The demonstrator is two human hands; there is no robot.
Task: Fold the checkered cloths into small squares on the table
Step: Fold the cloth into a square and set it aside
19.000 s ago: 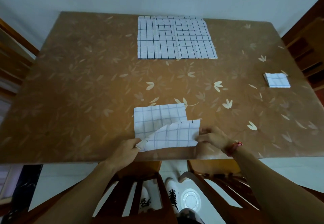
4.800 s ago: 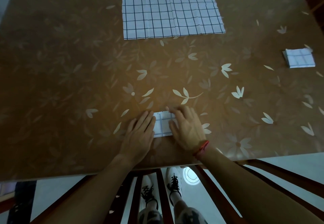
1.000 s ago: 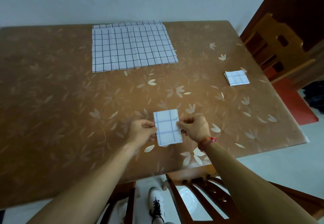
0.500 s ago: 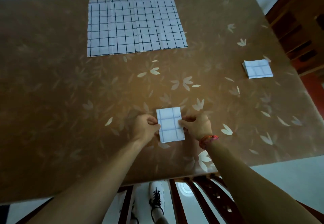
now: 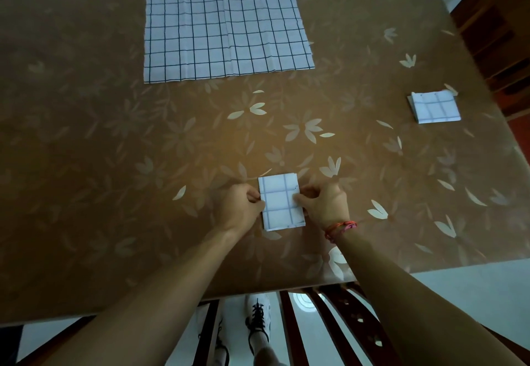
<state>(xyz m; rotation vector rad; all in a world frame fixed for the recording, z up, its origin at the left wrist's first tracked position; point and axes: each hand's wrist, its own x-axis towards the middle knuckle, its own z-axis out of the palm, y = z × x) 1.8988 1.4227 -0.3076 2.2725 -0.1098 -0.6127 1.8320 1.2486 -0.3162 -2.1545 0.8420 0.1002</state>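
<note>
The fingers [image 5: 254, 195] of the left hand [image 5: 239, 208] pinch the left edge of the folded cloth [image 5: 282, 202]. Those of the right hand [image 5: 327, 205] are curled onto its right edge, so both hands grasp it. The cloth sits near the front edge of the surface [image 5: 114, 165], between the two hands. Whether it lies flat or is raised a little cannot be told.

The main risk appears to be the layers springing apart once the pinch is let go, since the wad is thick and nothing else weighs it down. The piece also looks taller than wide, so it may fall short of a true square like the finished square [image 5: 436, 107] well apart at the right. A further fold on so thick a bundle could slide askew. A thin under-layer peeks out at its near edge, which hints at uneven edges. The flat cloths [image 5: 226, 30] lie at the far side, well apart.

A red cord bracelet [image 5: 341, 226] circles the right wrist. No brand, label or readable writing shows anywhere. The cloths carry only a grid of dark lines, and the surface a leaf print.
</note>
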